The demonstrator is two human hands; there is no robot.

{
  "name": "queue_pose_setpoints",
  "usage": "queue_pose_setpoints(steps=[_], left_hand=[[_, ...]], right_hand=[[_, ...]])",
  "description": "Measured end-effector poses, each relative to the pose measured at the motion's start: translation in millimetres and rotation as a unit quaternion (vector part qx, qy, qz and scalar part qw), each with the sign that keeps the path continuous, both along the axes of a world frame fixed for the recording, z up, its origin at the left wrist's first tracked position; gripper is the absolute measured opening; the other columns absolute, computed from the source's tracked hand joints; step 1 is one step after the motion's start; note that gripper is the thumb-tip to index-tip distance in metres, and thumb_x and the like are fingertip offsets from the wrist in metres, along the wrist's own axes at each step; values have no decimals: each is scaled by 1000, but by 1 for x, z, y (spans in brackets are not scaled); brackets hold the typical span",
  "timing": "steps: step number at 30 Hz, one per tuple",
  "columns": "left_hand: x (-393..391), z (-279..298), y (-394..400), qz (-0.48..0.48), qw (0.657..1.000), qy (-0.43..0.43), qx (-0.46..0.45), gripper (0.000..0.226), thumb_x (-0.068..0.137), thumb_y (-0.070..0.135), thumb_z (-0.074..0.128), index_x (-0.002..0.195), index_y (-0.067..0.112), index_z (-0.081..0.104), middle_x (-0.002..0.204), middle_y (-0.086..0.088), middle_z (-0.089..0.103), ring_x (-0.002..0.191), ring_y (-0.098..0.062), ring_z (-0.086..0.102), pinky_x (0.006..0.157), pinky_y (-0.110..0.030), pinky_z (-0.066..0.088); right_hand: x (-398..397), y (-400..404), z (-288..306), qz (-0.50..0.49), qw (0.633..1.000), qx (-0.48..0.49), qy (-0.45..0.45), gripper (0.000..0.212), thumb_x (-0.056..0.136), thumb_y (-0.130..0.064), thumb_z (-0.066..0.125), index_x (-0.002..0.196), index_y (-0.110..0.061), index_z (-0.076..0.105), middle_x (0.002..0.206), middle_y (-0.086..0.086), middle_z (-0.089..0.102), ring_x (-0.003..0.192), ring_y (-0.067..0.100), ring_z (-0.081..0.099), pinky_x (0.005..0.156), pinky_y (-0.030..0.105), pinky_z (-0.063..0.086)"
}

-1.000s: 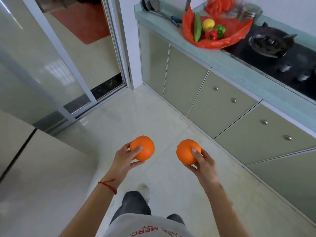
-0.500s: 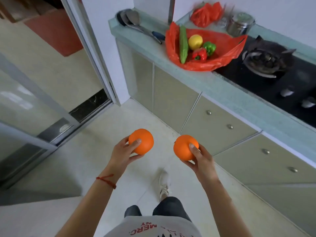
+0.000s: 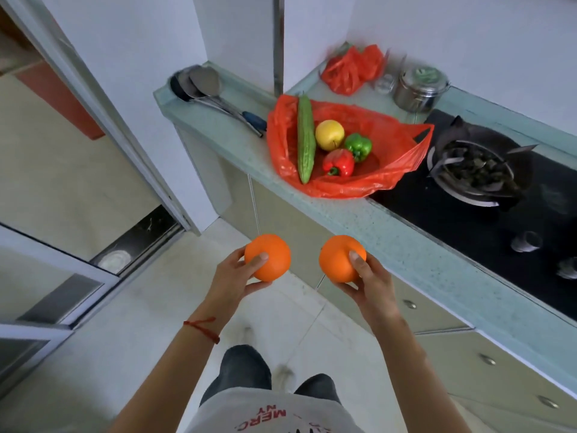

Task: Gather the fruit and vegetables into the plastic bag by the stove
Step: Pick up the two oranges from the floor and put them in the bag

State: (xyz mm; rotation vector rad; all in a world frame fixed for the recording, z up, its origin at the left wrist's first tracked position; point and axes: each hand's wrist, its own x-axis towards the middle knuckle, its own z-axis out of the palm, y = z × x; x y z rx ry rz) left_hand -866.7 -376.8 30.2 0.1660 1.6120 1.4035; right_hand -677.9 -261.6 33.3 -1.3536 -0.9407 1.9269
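Observation:
My left hand [image 3: 232, 278] grips one orange [image 3: 268, 259] and my right hand [image 3: 370, 284] grips a second orange [image 3: 338, 257], both held in front of me above the floor, short of the counter. An open red plastic bag [image 3: 384, 170] lies on the pale green counter [image 3: 406, 242] just left of the stove. Inside it are a long green bitter gourd [image 3: 305, 139], a yellow fruit [image 3: 329, 135], a green pepper [image 3: 359, 146] and a red pepper [image 3: 338, 163].
The black stove [image 3: 499, 220] with a dark wok [image 3: 477, 167] is to the right of the bag. Metal ladles [image 3: 203, 85], a steel pot [image 3: 420, 89] and a crumpled red bag [image 3: 352, 71] sit further back. Cabinet doors run below; a sliding door frame stands left.
I have walked closer to the counter, so the bag and stove appear larger and nearer. Both hands have kept hold of their oranges and risen slightly.

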Motion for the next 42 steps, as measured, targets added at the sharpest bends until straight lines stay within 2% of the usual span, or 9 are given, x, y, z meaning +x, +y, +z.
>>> queue_pose_setpoints(steps=[5,12,14,18,20,25,30,34,42], left_hand=[[-38,-1,64,-42,999,-3,19,46,82,20,64,124,9,49,127,-14,51,111,-31,57,72,-35,60],[-105,2,155,-131,991,-6,30,49,80,24,66,124,12,49,128,-14,51,111,-28,57,72,-32,59],[-120,5,182,-154,987,-13,32,58,73,28,73,123,13,49,127,-15,52,110,-29,58,71,-33,60],[-142,8,227,-166,985,-32,28,41,80,19,66,118,14,50,125,-17,52,110,-32,57,68,-34,60],[-150,7,245,-169,984,-41,35,49,79,20,67,124,11,50,127,-18,52,110,-34,57,67,-35,60],[-160,8,284,-172,983,-59,35,72,64,31,72,128,11,47,130,-17,50,111,-33,57,64,-33,60],[-164,9,321,-170,984,-36,45,51,73,29,69,119,16,52,127,-13,52,109,-28,59,71,-35,60],[-169,11,360,-169,985,-20,38,66,69,36,70,126,12,49,128,-14,53,110,-29,59,72,-34,59],[-169,-1,441,-184,981,60,-19,58,78,24,70,128,9,46,127,-10,51,104,-25,59,72,-32,56]], right_hand=[[-30,48,-2,-39,999,2,8,27,84,-22,61,110,-16,56,110,0,57,104,23,58,76,41,54],[-84,114,4,-113,994,11,4,27,82,-26,63,108,-19,58,119,6,56,111,27,57,74,38,57],[-97,131,8,-132,991,20,9,25,79,-27,63,103,-21,59,116,4,56,108,26,58,75,40,57],[-115,160,14,-161,986,32,1,14,87,-22,59,100,-22,58,107,-1,56,102,23,59,80,44,54],[-121,173,16,-172,985,35,2,10,87,-21,58,97,-23,59,105,-3,55,101,22,59,79,43,54],[-134,207,17,-161,986,37,-11,26,83,-25,62,108,-18,59,113,2,56,106,24,58,78,43,56],[-139,250,16,-148,988,44,-23,25,83,-26,64,107,-18,61,111,3,59,106,24,59,79,44,56],[-137,289,18,-119,989,73,-48,45,80,-27,66,122,-12,55,115,5,59,105,22,60,76,42,57],[-146,365,9,-54,990,78,-100,33,81,-25,67,111,-19,56,114,5,57,94,15,62,72,36,58]])
